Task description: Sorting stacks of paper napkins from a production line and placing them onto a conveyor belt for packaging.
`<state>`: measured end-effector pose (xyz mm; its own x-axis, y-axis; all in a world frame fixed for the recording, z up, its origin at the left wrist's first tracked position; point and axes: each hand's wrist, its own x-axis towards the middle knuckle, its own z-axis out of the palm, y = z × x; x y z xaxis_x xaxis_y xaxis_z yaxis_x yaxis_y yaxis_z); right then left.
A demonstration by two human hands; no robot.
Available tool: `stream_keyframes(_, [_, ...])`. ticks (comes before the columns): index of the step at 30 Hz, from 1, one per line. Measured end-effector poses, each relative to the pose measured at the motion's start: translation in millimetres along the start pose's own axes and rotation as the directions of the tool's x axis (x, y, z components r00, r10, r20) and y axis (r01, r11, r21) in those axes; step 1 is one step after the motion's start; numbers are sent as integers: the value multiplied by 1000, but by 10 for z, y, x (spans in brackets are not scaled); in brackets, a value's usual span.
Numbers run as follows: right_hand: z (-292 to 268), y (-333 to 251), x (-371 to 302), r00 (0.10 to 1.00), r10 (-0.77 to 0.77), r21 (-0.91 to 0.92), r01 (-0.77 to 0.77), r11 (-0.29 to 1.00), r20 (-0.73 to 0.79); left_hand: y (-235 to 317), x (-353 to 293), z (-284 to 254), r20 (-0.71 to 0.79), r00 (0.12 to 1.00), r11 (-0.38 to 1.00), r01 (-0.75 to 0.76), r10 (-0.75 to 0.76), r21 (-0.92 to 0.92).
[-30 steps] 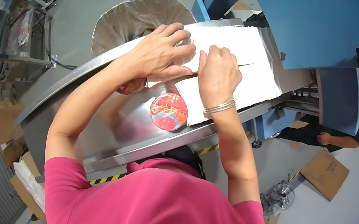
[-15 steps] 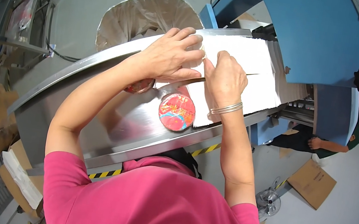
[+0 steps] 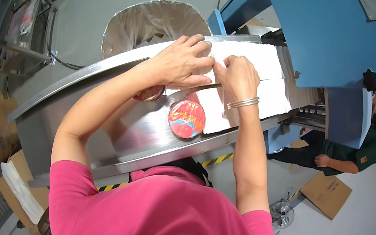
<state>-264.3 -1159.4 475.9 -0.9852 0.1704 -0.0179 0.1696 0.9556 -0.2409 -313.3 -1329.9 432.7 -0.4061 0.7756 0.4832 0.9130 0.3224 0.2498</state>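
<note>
White paper sheets (image 3: 270,93) stand in a long row of stacks on the metal table (image 3: 120,129). My left hand (image 3: 182,62) lies over the near end of the row, fingers stretched out and thumb apart. Close against its fingertips is my right hand (image 3: 241,79), with fingers curled and thumb and forefinger drawn together over the white sheets. What it pinches, if anything, is hidden. A round red disc-shaped piece with coloured print (image 3: 186,120) sits in front of the sheets. Another red round piece (image 3: 150,93) is partly covered by my left forearm.
Beyond the table stands a bin with a clear plastic liner (image 3: 156,21). A blue machine (image 3: 337,43) rises at the right end of the row. Past it is a person in a dark green shirt (image 3: 364,150). Cardboard boxes (image 3: 326,193) lie on the floor on both sides.
My right hand has turned inward, and its thumb and forefinger have drawn together beside my left fingers. My left hand has hardly moved. The person at the right shows more fully.
</note>
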Motion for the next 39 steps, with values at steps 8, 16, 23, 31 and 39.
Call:
stream_keyframes(8, [-239, 33, -1, 999, 52, 278, -45, 960, -17, -25, 5, -13, 7, 1000, 1000, -25, 25, -12])
stream_keyframes(16, [-958, -9, 177, 953, -115, 647, 277, 711, -281, -82, 64, 31, 53, 998, 999, -29, 27, 36])
stream_keyframes(23, [-361, -528, 746, 971, -179, 981, 175, 84, -157, 218, -130, -225, 87, 987, 970, 115, -136, 213])
stream_keyframes(31, [435, -798, 1160, 978, -191, 424, 139, 895, 82, 605, -834, -717, 150, 961, 967, 210, -231, 147])
stream_keyframes(39, [-186, -231, -692, 845, -362, 496, 526, 691, -393, 809, -736, -643, 84, 991, 991, 100, -108, 90])
